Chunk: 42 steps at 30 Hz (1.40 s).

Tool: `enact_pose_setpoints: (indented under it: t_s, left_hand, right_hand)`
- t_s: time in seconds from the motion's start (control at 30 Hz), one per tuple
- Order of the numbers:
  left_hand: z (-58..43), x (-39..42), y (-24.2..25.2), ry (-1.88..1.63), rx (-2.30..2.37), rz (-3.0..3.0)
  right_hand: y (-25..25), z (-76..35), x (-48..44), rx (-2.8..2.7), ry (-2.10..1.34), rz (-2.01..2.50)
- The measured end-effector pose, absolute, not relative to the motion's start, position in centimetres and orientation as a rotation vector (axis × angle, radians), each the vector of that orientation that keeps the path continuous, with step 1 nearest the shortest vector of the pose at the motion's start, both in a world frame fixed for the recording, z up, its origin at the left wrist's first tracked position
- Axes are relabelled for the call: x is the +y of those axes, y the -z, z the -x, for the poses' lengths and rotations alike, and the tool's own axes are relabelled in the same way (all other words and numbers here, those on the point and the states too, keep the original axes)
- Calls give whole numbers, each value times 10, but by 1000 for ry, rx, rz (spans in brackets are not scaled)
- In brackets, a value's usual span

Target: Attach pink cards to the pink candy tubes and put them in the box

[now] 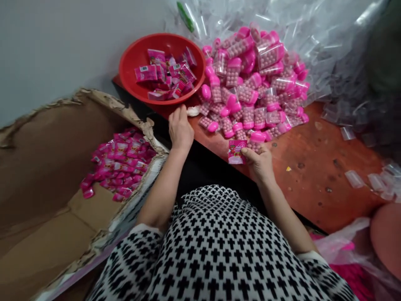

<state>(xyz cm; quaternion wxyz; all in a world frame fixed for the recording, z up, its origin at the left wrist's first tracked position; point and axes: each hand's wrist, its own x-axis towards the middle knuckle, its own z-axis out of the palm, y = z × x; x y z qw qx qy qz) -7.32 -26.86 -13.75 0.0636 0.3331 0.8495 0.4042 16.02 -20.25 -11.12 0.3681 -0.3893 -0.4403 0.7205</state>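
Observation:
My right hand pinches a small pink printed sachet between thumb and fingers, above the table's front edge. Just behind these fingers is a clear candy tube with a pink cap; whether the hand touches it, I cannot tell. Near the red bowl, my left hand is at the table edge with its fingers bent and close together. Its fingertips are beside a small white wad, and anything under them is hidden. Several pink sachets lie in the bowl.
Beyond my hands, candy tubes form a heap on the red-brown table. Clear empty tubes and plastic cover its back and right. At left, a torn cardboard box holds piled pink sachets. A rounded pink object stands lower right.

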Motion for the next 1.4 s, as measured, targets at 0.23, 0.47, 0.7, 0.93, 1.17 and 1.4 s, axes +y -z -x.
enact_pose_setpoints:
  t_s: [0.23, 0.47, 0.7, 0.93, 1.17, 1.4]
  left_hand:
    - [-16, -299, 108, -1408, 1331, -435]
    - [-40, -292, 115, -1409, 1126, -148]
    - [-38, -292, 116, -1562, 1203, 23]
    - [-34, -287, 117, -1619, 1106, 181]
    - [-38, -285, 117, -1646, 959, 291]
    - [-41, -286, 117, -1645, 902, 318]
  right_hand:
    - [111, -156, -191, -1220, -2001, 949]
    - [111, -154, -185, -1501, -1906, 975]
    - [110, -167, -193, -1462, -1749, 998]
    - [102, -186, -233, -1506, -1838, 1100]
    - [110, -181, -249, -1689, -1771, 1115]
    - [112, -179, -246, -1732, -1702, 1154]
